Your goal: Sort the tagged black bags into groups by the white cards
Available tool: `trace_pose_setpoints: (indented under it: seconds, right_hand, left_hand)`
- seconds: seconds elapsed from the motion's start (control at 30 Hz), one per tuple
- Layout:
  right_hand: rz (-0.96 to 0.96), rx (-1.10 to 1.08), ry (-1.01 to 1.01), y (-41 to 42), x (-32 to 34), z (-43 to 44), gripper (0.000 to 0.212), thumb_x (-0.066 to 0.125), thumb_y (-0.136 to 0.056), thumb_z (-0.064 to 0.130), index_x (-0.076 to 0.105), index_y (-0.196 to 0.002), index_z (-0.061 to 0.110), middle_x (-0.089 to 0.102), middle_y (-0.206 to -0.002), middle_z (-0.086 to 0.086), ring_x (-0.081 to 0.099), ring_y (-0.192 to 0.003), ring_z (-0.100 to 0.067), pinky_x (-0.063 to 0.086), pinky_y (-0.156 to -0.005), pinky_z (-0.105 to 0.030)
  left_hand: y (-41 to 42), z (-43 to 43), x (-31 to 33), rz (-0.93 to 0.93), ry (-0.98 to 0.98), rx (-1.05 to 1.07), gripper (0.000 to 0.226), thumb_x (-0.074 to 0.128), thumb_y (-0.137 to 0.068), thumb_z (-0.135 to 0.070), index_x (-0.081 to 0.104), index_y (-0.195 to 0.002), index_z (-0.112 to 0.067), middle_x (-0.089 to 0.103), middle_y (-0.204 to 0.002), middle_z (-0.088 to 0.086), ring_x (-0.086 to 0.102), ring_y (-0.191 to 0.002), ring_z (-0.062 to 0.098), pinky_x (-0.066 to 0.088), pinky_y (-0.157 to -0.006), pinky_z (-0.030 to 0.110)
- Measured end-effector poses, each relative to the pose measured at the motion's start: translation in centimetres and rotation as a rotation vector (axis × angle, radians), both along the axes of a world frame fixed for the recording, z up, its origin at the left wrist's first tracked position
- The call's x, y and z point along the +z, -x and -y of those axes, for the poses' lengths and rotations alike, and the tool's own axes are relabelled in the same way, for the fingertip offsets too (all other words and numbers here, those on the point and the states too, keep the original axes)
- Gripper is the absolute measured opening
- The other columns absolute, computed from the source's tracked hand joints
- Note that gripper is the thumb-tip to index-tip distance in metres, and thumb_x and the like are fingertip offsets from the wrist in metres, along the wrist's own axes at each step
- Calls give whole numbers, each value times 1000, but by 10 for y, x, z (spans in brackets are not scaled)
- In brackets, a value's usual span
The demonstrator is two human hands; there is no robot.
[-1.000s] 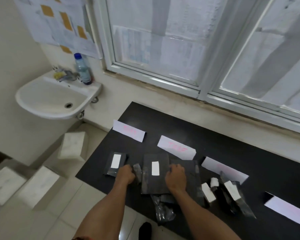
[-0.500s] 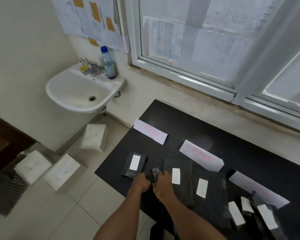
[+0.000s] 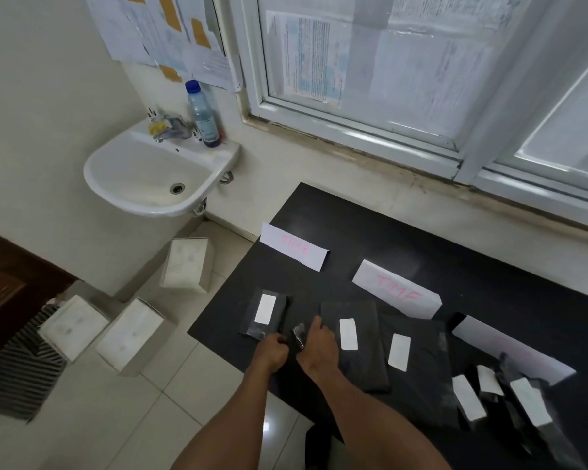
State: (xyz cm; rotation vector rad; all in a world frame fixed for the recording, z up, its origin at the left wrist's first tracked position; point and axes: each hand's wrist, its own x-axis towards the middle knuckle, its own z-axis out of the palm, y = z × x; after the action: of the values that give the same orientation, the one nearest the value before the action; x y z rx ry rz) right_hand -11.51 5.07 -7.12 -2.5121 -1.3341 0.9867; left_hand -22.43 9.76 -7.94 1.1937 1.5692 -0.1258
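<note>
On the black table point(image 3: 353, 232) lie white cards with pink writing: a left card point(image 3: 294, 245), a middle card point(image 3: 398, 290) and a right card point(image 3: 513, 351). A small tagged black bag point(image 3: 265, 313) lies below the left card. Two larger tagged bags point(image 3: 353, 344) point(image 3: 411, 357) lie below the middle card, and several small tagged bags point(image 3: 499, 398) sit at the right. Between the left bag and the larger bags, my left hand point(image 3: 272, 351) and my right hand point(image 3: 316, 347) both hold a small crinkled black bag point(image 3: 298, 334) near the table's front edge.
A white sink point(image 3: 157, 174) with a water bottle point(image 3: 202, 113) hangs on the wall to the left. Three white boxes point(image 3: 187, 266) stand on the tiled floor below it. A window runs along behind the table.
My view swung to the right and closer. My right hand left the large bag and joined my left hand on the small crinkled bag.
</note>
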Motion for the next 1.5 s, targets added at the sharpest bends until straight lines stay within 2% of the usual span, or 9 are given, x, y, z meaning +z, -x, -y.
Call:
trace_pose_setpoints:
  seconds: [0.1,0.2,0.4,0.53,0.67,0.83,1.0,1.2,1.5]
  right_hand:
    - [-128,-185,-77,-3,4,4,77,77,-67,31,37,-130,13,57,-119,-8,55,-111,-26,48,-90,-35]
    - [-403,-408,-171,-13,15,11,62,79,-69,29,48,-122,18,63,-103,-2,62,-93,-19,51,-78,-28]
    - [-856,-612,-225,-54,52,46,20,62,-82,5,63,-99,15,65,-82,-4,62,-73,-15,56,-65,-26]
    - [-769,-723,-336,-107,60,100,14,59,-76,1,71,-83,1,64,-74,-12,59,-66,-21,54,-60,-29]
    - [-499,-848,-419,-171,64,190,18,69,-68,22,76,-78,9,69,-71,-9,61,-68,-15,51,-65,-35]
    - [-429,-1114,-461,-229,63,316,11,73,-77,9,71,-71,18,72,-77,-10,70,-82,-31,58,-80,-45]
    - [-64,-1402,-316,-252,58,456,18,66,-82,12,75,-97,8,72,-103,-13,65,-100,-31,48,-86,-31]
    - [-128,-1596,-126,-250,20,556,37,61,-83,17,64,-116,-2,63,-121,-21,58,-114,-34,43,-95,-34]
    - [-248,-1483,-19,-257,5,555,53,54,-91,49,74,-98,0,70,-109,-18,63,-104,-31,45,-85,-32]
  left_hand:
    - [2,-2,-15,29,16,63,42,44,-85,-5,57,-124,-11,62,-119,24,60,-111,41,50,-93,51]
    - [-13,6,30,144,-6,154,25,47,-95,-19,60,-115,-12,63,-97,11,61,-86,25,49,-64,30]
    - [-72,28,58,374,-18,226,22,56,-94,-7,66,-111,3,68,-97,22,66,-80,30,57,-67,37]
    - [-129,68,71,442,-28,72,14,63,-88,2,67,-97,10,70,-70,11,67,-58,19,59,-59,32]
    - [-206,138,85,503,40,-129,24,57,-86,12,62,-110,8,67,-91,20,64,-71,26,58,-55,30]
    - [-277,238,82,493,107,-292,18,56,-87,8,65,-94,-7,68,-97,19,67,-90,33,59,-75,44]
    - [-314,331,70,452,182,-363,16,55,-89,7,62,-90,-7,63,-86,11,62,-75,20,52,-58,29]
    - [-322,381,42,368,179,-354,19,58,-85,9,60,-85,-9,64,-100,20,63,-92,33,56,-72,41]
    - [-308,374,27,250,112,-331,20,65,-77,5,63,-79,-15,67,-105,22,67,-97,38,56,-81,56]
